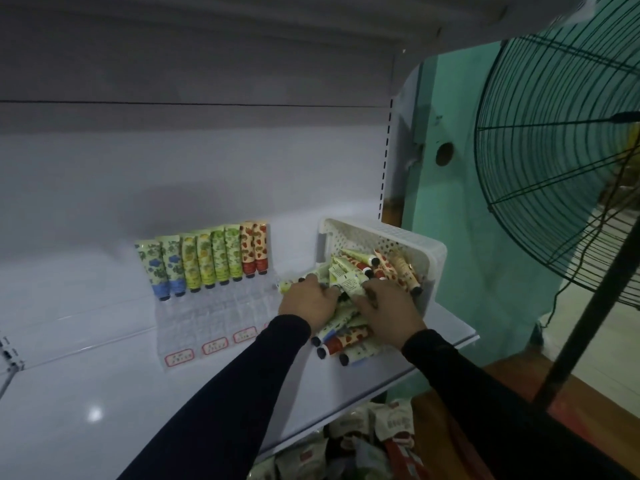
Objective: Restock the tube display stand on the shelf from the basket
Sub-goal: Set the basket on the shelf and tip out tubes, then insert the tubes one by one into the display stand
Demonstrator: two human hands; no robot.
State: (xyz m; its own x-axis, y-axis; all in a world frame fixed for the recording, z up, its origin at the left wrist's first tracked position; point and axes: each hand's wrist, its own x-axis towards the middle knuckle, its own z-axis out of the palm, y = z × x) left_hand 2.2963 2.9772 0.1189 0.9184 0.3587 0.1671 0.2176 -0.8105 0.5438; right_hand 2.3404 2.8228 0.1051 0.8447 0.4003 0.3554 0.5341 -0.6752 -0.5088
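Both our hands dig in the spilled tube pile (pixel 346 336): left hand (pixel 306 299) curled over tubes, right hand (pixel 391 304) fingers bent onto them; actual pinch we can't tell. White basket (pixel 420 251) lies tipped near the shelf (pixel 104 393) right edge. Clear display stand (pixel 214 317) just left, holding eight upright tubes (pixel 204 261) along its back row.

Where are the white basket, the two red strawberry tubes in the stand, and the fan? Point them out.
white basket (pixel 437 251): head view, on its right rim.
red strawberry tubes (pixel 255 247): head view, on the printed bodies, at the row's right end.
fan (pixel 540 143): head view, on the wire guard.
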